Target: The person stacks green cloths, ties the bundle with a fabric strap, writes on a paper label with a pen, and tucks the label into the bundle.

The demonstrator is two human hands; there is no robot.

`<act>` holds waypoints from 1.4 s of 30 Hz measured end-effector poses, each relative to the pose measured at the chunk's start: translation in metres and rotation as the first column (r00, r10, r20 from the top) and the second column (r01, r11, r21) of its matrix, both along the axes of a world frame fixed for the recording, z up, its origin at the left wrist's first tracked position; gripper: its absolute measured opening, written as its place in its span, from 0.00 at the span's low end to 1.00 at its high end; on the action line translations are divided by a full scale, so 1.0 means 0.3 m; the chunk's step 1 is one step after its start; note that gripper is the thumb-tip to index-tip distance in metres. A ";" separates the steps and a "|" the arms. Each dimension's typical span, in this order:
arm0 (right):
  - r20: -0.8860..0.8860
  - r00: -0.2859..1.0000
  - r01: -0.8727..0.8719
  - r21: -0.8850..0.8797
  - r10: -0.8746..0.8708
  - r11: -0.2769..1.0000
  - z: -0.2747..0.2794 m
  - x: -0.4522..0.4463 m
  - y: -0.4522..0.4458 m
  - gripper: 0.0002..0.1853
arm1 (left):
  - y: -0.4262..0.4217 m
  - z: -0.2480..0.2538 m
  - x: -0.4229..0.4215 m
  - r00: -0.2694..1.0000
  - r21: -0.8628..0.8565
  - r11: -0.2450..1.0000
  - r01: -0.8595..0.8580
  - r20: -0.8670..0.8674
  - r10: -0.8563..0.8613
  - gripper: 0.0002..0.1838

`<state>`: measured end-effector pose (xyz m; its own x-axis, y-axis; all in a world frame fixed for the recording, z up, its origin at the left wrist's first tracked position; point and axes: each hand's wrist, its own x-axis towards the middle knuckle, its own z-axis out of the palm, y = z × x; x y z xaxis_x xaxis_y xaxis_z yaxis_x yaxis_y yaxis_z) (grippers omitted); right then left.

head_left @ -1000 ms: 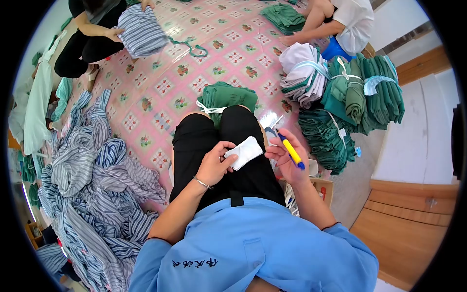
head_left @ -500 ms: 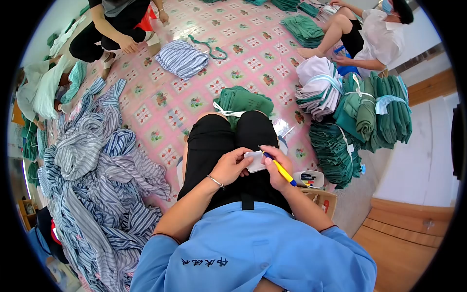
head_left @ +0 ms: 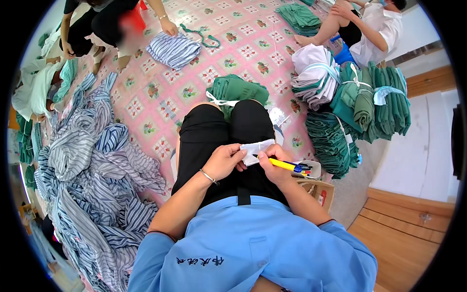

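Note:
My left hand (head_left: 224, 161), with a bracelet at its wrist, pinches the left edge of a small white pad of slips (head_left: 252, 148) above my lap. Whether the slips are paper or cloth I cannot tell. A yellow pen (head_left: 281, 165) with a dark blue end is gripped in my right hand (head_left: 275, 170), its tip at the slips. Just beyond my knees lies a folded green bundle (head_left: 241, 91) tied with a white strip.
Striped garments (head_left: 92, 180) lie heaped at left. Tied green bundles (head_left: 331, 143) and a white bundle (head_left: 314, 73) stack at right. A pen holder (head_left: 314, 169) sits by my right arm. Ahead, a co-worker's hand (head_left: 169, 27) nears a striped bundle (head_left: 172, 50); another person (head_left: 377, 36) sits at right.
My right hand has turned the pen, bringing its tip onto the slips, which now show more broadly. The co-worker ahead has stretched a hand toward the striped bundle.

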<state>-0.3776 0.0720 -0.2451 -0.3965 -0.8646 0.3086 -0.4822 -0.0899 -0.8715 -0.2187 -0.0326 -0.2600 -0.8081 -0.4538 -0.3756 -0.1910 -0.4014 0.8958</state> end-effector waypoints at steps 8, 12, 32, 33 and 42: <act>-0.068 0.997 -0.026 -0.061 0.022 0.998 -0.001 0.009 -0.015 0.13 | 0.002 0.001 0.003 1.000 -0.024 1.000 0.011 -0.014 -0.011 0.13; -0.095 0.994 -0.062 -0.071 0.055 0.996 0.000 0.011 -0.023 0.13 | 0.003 0.008 0.004 1.000 -0.039 0.999 0.007 -0.019 -0.008 0.13; -0.073 0.996 0.053 0.010 -0.052 0.999 -0.011 0.017 -0.029 0.14 | 0.012 -0.001 -0.004 0.998 -0.101 0.993 -0.062 -0.031 0.059 0.12; -0.085 0.995 0.060 0.004 -0.059 0.998 -0.013 0.017 -0.029 0.14 | 0.012 -0.002 -0.004 0.998 -0.104 0.993 -0.061 -0.035 0.058 0.12; -0.022 0.998 0.057 0.032 -0.056 0.998 -0.022 0.019 -0.021 0.14 | 0.010 0.007 -0.002 0.998 -0.108 0.993 -0.058 -0.040 0.054 0.13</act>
<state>-0.3719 0.0656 -0.2517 -0.4386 -0.8507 0.2897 -0.5038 -0.0342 -0.8631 -0.2194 -0.0296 -0.2578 -0.7927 -0.5349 -0.2924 -0.1374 -0.3104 0.9406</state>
